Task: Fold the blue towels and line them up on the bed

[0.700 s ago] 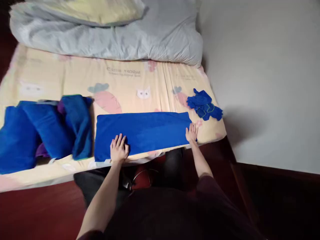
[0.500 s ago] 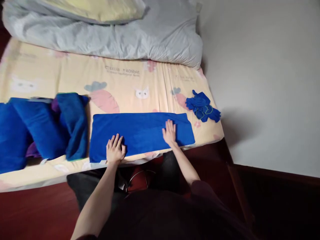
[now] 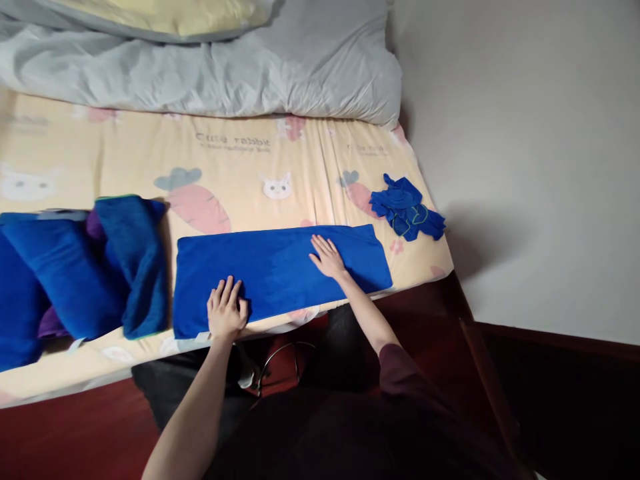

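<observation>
Blue cloth (image 3: 280,267) lies under left hand (image 3: 226,311) and right hand (image 3: 329,259).

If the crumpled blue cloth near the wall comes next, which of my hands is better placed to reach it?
Your right hand, I'd judge: it rests on the flat blue cloth, nearer the crumpled cloth, while your left hand is farther off.

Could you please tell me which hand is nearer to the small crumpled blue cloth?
Right. The right hand lies on the flat blue cloth, left of the small crumpled blue cloth; the left hand rests on that flat cloth farther left.
</observation>
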Demonstrator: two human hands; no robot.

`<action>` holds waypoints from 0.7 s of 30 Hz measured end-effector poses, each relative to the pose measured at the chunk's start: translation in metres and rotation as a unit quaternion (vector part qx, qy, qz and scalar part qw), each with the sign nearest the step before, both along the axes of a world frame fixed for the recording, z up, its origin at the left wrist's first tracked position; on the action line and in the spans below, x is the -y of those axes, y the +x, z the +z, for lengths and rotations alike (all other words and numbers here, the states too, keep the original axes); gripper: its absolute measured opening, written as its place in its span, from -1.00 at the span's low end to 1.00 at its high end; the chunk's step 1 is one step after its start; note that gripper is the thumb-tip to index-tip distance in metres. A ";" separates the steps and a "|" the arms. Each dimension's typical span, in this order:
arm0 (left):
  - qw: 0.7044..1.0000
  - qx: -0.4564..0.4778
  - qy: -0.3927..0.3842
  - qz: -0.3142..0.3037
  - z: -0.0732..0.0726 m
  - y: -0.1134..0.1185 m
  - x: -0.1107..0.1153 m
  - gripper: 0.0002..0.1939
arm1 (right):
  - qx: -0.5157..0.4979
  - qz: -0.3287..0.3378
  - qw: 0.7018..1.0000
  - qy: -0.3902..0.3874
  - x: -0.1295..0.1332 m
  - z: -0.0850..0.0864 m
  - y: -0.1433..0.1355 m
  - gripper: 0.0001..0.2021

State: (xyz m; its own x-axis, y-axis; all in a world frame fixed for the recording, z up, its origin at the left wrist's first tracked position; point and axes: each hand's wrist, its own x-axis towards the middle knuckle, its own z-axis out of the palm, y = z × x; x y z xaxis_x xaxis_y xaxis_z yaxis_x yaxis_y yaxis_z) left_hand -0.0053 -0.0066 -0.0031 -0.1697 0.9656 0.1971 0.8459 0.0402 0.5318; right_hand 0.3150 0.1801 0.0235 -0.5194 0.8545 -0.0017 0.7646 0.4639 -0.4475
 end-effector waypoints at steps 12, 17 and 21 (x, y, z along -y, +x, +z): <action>1.000 -0.002 0.000 0.002 0.004 -0.001 0.001 -0.35 | 0.055 -0.142 0.988 0.020 -0.050 -0.009 0.097 -0.36; 1.000 0.003 -0.006 0.005 0.003 -0.001 0.002 -0.33 | 0.077 -0.182 0.980 0.013 -0.066 -0.009 0.125 -0.35; 1.000 0.004 -0.014 0.007 0.003 -0.001 0.003 -0.32 | 0.095 -0.210 0.973 0.019 -0.072 -0.011 0.140 -0.34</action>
